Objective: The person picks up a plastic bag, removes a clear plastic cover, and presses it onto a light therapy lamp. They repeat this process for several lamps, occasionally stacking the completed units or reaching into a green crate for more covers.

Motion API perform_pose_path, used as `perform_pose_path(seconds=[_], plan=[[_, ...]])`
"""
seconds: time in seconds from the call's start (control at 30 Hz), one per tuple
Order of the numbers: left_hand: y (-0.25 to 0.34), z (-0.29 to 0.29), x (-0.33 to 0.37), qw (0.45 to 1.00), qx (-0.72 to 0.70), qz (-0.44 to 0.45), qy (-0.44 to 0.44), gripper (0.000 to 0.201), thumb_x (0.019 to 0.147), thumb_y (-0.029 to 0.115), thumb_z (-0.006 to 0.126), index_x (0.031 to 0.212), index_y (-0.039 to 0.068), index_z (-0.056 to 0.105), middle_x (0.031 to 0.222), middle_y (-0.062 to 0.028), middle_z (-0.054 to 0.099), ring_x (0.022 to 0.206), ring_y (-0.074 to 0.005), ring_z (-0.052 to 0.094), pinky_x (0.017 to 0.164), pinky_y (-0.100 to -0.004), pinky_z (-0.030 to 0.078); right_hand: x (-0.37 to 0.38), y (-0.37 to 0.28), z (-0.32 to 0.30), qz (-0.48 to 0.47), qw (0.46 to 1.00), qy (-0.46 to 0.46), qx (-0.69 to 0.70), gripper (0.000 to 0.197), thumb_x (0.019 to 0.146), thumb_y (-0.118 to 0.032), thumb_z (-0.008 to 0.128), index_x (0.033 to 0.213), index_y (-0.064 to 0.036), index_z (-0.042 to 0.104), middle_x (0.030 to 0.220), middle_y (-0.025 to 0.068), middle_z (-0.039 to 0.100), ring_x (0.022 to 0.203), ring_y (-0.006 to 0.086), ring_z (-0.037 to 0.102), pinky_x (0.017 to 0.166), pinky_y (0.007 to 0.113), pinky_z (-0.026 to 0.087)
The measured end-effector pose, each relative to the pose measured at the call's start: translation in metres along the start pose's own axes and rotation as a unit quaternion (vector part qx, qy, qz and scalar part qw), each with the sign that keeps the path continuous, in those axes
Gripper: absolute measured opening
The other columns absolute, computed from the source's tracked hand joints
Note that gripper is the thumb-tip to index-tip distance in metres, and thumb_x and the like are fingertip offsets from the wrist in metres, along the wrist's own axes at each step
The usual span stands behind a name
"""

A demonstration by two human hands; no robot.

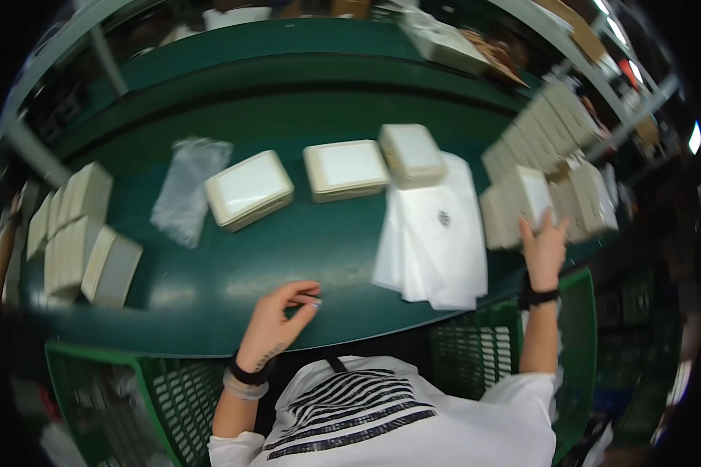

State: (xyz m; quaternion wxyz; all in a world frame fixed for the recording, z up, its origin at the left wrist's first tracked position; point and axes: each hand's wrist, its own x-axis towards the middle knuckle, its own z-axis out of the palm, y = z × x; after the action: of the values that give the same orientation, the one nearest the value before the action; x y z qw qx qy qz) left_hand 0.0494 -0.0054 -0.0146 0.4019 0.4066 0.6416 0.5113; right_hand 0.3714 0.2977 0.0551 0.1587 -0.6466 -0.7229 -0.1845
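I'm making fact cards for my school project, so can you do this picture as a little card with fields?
Left hand: holding nothing, fingers curled, near the table's front edge
Right hand: fingers spread against a cream box at the right; grip unclear
Table: green
Middle: three cream boxes in a row, the rightmost at the far end of the flat white bags
Left side: clear plastic bag, more stacked boxes
Below: green crates
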Motion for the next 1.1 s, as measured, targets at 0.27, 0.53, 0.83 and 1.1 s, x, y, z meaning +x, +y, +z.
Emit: perform_pose_path(seconds=[0.27,0.53,0.83,1.1], plan=[[0.011,-0.061,0.049,0.866,0.386,0.229,0.222,0.069,0.072,0.024,0.078,0.133,0.011,0.048,0.126,-0.0191,0.052,0.120,-0.0350,0.048,0.099,-0.0437,0.038,0.021,-0.193,-0.024,-0.468,0.813,-0.208,0.278,0.100,0.062,-0.017,0.084,0.146,-0.0136,0.030,0.149,0.0215,0.029,0.134,0.0432,0.034,0.107,0.057,0.029],[-0.009,-0.118,0.166,0.820,0.547,0.097,0.139,0.109,0.046,0.047,0.085,0.140,0.013,0.040,0.128,-0.0213,0.048,0.124,-0.0381,0.041,0.098,-0.0562,0.031,0.028,-0.292,0.050,-0.518,0.792,-0.268,0.180,0.103,0.049,-0.021,0.082,0.141,-0.0112,0.036,0.137,0.0179,0.039,0.131,0.0372,0.036,0.105,0.057,0.031],[0.023,-0.040,0.093,0.848,0.463,0.252,-0.056,0.105,0.045,0.051,0.080,0.134,0.007,0.047,0.112,-0.0172,0.053,0.104,-0.0343,0.049,0.083,-0.0440,0.037,0.044,-0.298,0.056,-0.526,0.779,-0.269,0.209,0.103,0.044,-0.024,0.083,0.136,-0.0051,0.040,0.132,0.0163,0.043,0.125,0.0358,0.043,0.100,0.050,0.037],[-0.008,0.002,0.102,0.838,0.460,0.292,0.013,0.094,0.051,0.052,0.081,0.128,0.006,0.053,0.115,-0.0189,0.055,0.109,-0.0345,0.050,0.088,-0.0470,0.038,0.034,-0.325,0.047,-0.550,0.775,-0.263,0.168,0.111,0.044,-0.024,0.087,0.140,-0.0047,0.035,0.135,0.0184,0.041,0.127,0.0360,0.042,0.104,0.050,0.034]])
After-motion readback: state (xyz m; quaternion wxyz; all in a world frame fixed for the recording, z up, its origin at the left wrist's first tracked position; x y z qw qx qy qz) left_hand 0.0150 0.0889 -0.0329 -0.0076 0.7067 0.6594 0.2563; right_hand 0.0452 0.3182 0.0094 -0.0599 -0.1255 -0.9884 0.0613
